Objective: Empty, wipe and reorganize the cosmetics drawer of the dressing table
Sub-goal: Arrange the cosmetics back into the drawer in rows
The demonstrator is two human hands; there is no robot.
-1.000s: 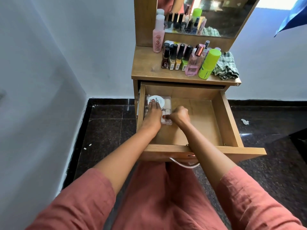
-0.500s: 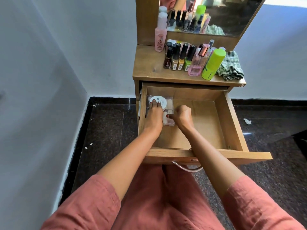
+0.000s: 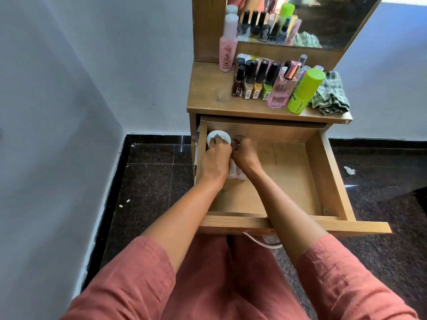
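The wooden drawer [image 3: 332,181] of the dressing table is pulled out over my lap. In its far left corner lies a clear plastic box [image 3: 236,173] with a white round jar [image 3: 216,135] at its far end. My left hand [image 3: 216,158] reaches over the box and its fingers curl onto the jar's lid. Close beside it, my right hand [image 3: 245,154] has its fingers curled at the box's far end next to the jar; its fingertips are hidden. The drawer's bare wooden floor shows to the right of the hands.
On the tabletop stand several nail polish bottles [image 3: 254,82], a tall pink bottle [image 3: 228,49], a pink perfume bottle [image 3: 280,91] and a lime green bottle [image 3: 302,91], with a checked cloth [image 3: 330,93] at the right. A mirror [image 3: 323,19] rises behind. A wall is close on the left.
Both hands have slid toward the drawer's back left corner, pushing the clear box and jar with them. The right hand has closed in next to the left.
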